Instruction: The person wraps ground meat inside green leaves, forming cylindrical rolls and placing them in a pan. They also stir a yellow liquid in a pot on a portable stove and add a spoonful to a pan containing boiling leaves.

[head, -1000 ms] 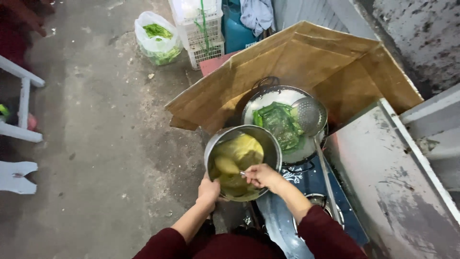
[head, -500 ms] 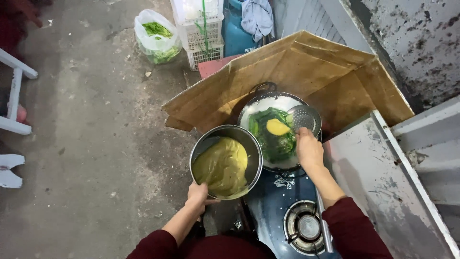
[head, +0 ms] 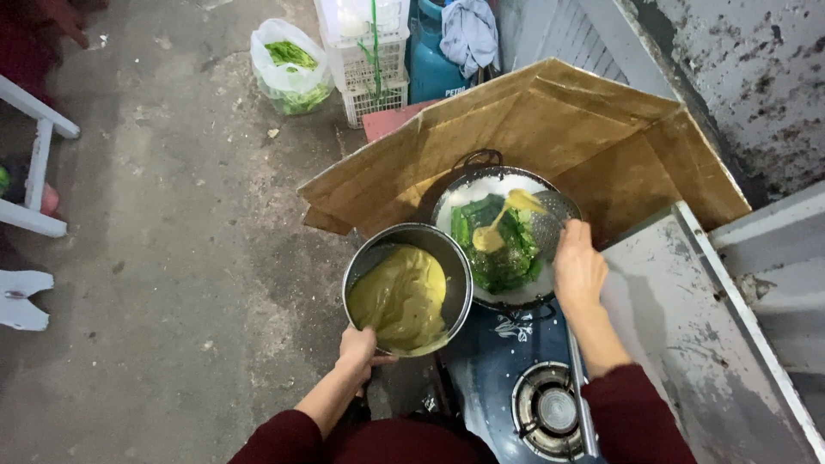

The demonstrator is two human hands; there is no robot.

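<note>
yellow batter (head: 401, 296) fills much of a round steel bowl (head: 455, 262), which the left hand (head: 358, 352) holds by its near rim, fingers curled over the edge and thumb outside. the bowl hangs tilted just left of a dark wok (head: 507, 296) that sits on the far burner of a blue gas stove (head: 498, 361). in the wok, green leaves (head: 507, 258) lie in hot oil, and a streak of the same yellow batter (head: 498, 225) runs across them from a spoon whose end pokes out past the right hand (head: 579, 271). that hand hovers over the wok's right edge, fingers closed together around the spoon's handle, though the grip itself is hidden under the back of the hand. a perforated metal skimmer (head: 550, 225) rests in the wok beside it. the near burner (head: 550, 411) is bare. a folded sheet of brown cardboard (head: 550, 129) stands behind the wok. farther back on the concrete floor (head: 172, 258) are a plastic bag of greens (head: 290, 69), a white crate (head: 365, 51) and a blue gas cylinder (head: 430, 69) with a cloth on top.
</note>
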